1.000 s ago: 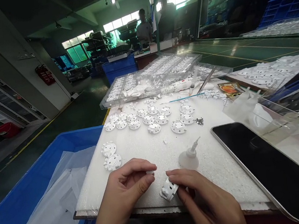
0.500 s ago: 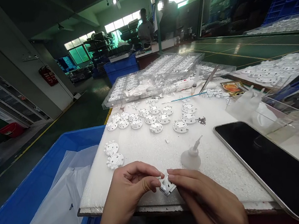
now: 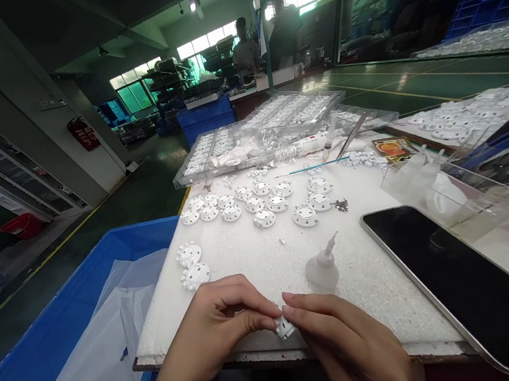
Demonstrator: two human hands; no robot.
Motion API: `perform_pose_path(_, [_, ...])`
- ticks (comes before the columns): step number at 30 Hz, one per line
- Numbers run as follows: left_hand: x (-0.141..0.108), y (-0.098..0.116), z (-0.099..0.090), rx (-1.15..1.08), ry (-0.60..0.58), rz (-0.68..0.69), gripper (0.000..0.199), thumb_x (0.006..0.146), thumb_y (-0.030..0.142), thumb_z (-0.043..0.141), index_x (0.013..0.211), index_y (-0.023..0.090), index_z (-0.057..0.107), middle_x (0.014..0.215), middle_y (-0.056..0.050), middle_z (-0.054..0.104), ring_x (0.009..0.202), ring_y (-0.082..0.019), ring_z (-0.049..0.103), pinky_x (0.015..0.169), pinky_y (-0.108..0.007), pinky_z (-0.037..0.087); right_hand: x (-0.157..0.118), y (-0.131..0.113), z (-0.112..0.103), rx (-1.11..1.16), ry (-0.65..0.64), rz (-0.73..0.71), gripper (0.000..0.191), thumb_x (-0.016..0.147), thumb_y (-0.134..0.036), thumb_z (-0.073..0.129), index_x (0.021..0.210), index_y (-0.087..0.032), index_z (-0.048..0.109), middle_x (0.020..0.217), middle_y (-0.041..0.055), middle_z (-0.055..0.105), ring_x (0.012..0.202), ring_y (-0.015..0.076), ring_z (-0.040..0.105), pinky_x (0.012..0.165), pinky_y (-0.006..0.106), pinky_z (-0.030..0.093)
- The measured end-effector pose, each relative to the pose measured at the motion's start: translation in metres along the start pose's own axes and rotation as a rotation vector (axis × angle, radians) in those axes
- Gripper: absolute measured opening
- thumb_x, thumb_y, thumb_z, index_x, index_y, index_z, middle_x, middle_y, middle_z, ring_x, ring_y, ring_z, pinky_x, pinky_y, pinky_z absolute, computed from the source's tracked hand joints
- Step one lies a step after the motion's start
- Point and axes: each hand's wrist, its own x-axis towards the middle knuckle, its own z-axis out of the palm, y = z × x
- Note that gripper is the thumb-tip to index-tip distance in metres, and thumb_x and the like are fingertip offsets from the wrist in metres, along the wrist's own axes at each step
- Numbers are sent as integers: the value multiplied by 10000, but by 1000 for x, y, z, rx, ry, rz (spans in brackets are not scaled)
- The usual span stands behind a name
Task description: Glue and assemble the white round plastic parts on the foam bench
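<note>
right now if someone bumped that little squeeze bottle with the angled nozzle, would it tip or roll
The squeeze bottle looks squat and broad at the base, so it would probably slide before tipping. It seems thin, translucent plastic, likely light and soft to the grip. If knocked over, its round body might roll on the white foam board, though the nozzle would probably turn it in an arc.

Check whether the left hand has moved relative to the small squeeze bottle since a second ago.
Yes. The left hand has closed rightward toward the squeeze bottle, its fingertips now meeting the right hand on the small white part.
</note>
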Motion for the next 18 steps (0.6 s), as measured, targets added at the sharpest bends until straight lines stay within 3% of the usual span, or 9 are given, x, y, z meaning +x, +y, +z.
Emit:
perform_pose_path(9, [0, 17, -3, 176, -16, -93, 31, 745, 165, 744, 752, 194, 747, 702, 10, 746, 690, -133, 672, 659, -186, 486, 2, -1, 5, -47, 76, -47, 326, 875, -39, 520, 1132, -180, 662, 1046, 66, 703, 906, 137, 677, 730, 230, 553])
perform_pose_path(15, [-2, 4, 4, -125, 64, -218, 180, 689, 223, 811, 850, 200, 736, 764, -5, 744, 733, -135, 679, 694, -198, 513, -8, 2, 5, -55, 27, -48, 392, 876, -25, 514, 1225, -175, 612, 1119, 88, 671, 991, 147, 645, 756, 245, 540])
perform_pose_path(18, [-3, -6, 8, -238, 26, -238, 209, 674, 234, 828, 862, 197, 744, 787, -16, 729, 764, -139, 665, 716, -212, 511, -10, 1, 2, -48, 21, -60, 387, 872, -25, 531, 1226, -165, 602, 1127, 99, 664, 1007, 153, 635, 759, 246, 540])
